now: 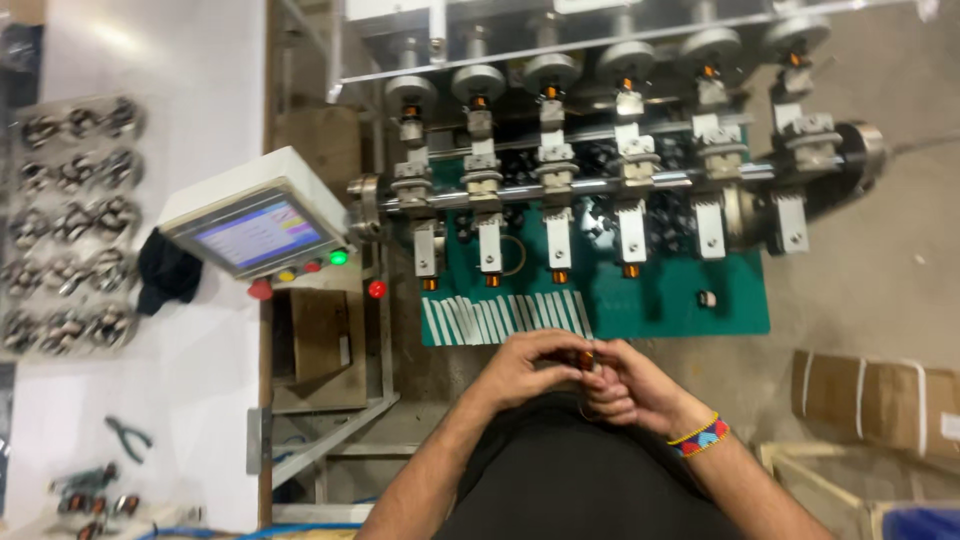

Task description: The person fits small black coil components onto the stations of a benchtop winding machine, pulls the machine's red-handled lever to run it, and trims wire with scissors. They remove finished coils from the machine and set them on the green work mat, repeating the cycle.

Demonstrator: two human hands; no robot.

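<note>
My left hand (527,366) and my right hand (628,384) meet just below the green machine bed (690,305). Between their fingertips they pinch a small copper-wound coil (583,356). A beaded wristband (700,436) circles my right wrist. Above the hands stands a winding machine with a row of several spindles (560,215), each carrying an orange coil at its tip. White strips (505,318) lie side by side on the green bed near my hands. One loose small part (706,298) rests on the bed to the right.
A control box with a lit screen (258,232) and coloured buttons sits left of the machine. A clear tray of wound parts (72,225) lies on the white table, with pliers (128,437) below it. Cardboard boxes (875,398) stand at the right.
</note>
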